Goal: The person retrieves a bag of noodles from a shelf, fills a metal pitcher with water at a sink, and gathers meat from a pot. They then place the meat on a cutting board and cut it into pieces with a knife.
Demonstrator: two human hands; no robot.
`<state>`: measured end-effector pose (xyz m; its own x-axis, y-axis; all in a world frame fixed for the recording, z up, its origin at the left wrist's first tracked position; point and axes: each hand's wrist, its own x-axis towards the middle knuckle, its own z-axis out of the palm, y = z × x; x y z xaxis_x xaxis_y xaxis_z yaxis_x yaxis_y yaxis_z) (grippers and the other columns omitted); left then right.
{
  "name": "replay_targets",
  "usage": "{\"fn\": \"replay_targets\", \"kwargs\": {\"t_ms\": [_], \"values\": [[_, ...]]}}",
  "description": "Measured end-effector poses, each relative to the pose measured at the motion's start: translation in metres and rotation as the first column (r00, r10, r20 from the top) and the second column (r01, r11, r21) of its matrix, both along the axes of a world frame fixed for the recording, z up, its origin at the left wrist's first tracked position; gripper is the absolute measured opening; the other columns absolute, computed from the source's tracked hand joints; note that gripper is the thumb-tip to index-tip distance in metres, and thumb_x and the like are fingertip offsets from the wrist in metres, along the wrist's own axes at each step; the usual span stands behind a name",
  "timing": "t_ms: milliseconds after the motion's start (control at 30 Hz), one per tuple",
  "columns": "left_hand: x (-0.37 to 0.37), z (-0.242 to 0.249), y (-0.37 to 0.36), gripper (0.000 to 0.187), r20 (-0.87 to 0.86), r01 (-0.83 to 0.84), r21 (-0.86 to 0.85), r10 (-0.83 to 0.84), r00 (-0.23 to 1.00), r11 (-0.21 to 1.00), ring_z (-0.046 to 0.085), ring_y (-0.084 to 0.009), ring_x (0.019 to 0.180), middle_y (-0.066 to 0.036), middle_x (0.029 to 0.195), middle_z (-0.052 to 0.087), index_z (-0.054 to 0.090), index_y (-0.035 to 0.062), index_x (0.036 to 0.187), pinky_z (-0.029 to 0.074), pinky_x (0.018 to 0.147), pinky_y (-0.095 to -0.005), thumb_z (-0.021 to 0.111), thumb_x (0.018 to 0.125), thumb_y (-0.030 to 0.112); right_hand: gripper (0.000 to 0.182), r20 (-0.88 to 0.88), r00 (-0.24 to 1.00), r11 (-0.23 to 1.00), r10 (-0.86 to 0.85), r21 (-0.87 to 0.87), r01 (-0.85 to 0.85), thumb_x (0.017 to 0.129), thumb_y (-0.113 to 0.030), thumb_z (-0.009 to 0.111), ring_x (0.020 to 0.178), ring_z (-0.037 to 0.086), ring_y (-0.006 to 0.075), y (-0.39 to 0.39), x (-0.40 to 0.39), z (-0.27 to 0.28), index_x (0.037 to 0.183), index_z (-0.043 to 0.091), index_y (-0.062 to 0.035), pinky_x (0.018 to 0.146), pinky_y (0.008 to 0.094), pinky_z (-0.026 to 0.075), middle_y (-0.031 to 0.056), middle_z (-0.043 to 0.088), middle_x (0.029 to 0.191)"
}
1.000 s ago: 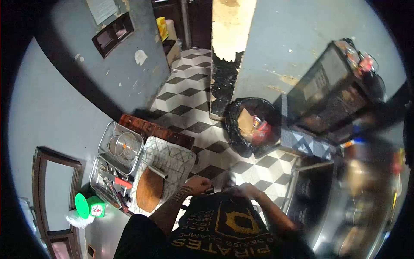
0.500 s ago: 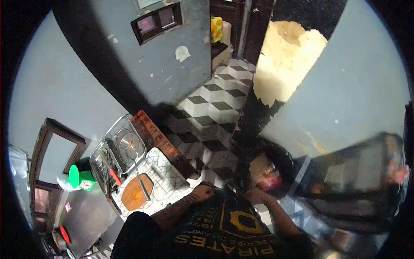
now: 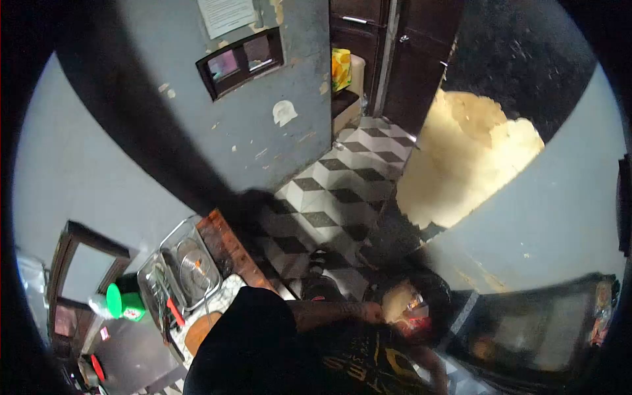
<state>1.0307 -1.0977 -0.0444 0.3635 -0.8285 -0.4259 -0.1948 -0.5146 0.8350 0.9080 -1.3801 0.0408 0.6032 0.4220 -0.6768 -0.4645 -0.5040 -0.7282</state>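
My left hand (image 3: 372, 312) is stretched across my body to the near left edge of a round dark bin (image 3: 442, 284). Its fingers look curled, and whatever they may hold is too dim to make out. Inside the bin lie a tan piece of rubbish (image 3: 396, 301) and a red wrapper (image 3: 416, 325). My right forearm (image 3: 429, 368) is low beside the bin, its hand hidden or lost in shadow against my dark shirt.
On the left, a counter holds a wire dish rack (image 3: 197, 263), a red-handled utensil (image 3: 175, 311), a partly covered wooden board (image 3: 197, 336) and a green container (image 3: 133, 307). A dark glass-fronted cabinet (image 3: 526, 329) stands right. Patterned floor tiles (image 3: 336, 178) run toward the doors.
My left hand has moved right, from in front of my shirt to the bin's edge. My right hand has drawn down from the bin. The view has tilted up slightly.
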Motion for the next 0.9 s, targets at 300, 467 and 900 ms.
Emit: {"fn": "replay_targets", "kwargs": {"t_ms": [300, 467, 900], "values": [[0.153, -0.068, 0.091, 0.035, -0.022, -0.045, 0.004, 0.045, 0.999, 0.999, 0.058, -0.0218, 0.066, -0.01, 0.082, 0.066, 0.068, 0.005, 0.085, 0.047, 0.063, -0.0385, 0.056, 0.083, 0.037, 0.014, -0.106, 0.961, 0.965, -0.255, -0.091, 0.246, 0.081, -0.013, 0.061, 0.069, 0.062, 0.0159, 0.117, 0.143, -0.013, 0.087, 0.064, -0.001, 0.064, 0.0287, 0.05, 0.0057, 0.065, 0.081], [0.251, -0.105, 0.241, 0.033, 0.057, -0.049, 0.03, 0.047, 0.997, 0.998, 0.062, -0.0221, 0.076, -0.013, 0.088, 0.065, 0.067, 0.0065, 0.095, 0.049, 0.071, -0.0371, 0.05, 0.089, 0.034, 0.024, 0.303, 0.67, 0.702, 0.677, -0.538, -0.466, 0.08, -0.028, 0.052, 0.071, 0.063, 0.0219, 0.187, 0.263, -0.099, 0.079, 0.064, -0.0074, 0.066, 0.0381, 0.049, 0.0103, 0.064, 0.075], [0.353, 0.054, 0.501, 0.043, -0.34, -0.877, -0.064, 0.816, 0.469, 0.477, 0.058, -0.0179, 0.092, -0.008, 0.105, 0.061, 0.054, 0.0029, 0.118, 0.049, 0.072, -0.031, 0.053, 0.09, 0.035, 0.029, 0.067, 0.95, 0.95, 0.304, -0.097, -0.297, 0.087, -0.03, 0.052, 0.069, 0.059, 0.0132, 0.377, 0.563, -0.067, 0.097, 0.062, -0.0049, 0.062, 0.0286, 0.049, 0.0056, 0.062, 0.09]]}}
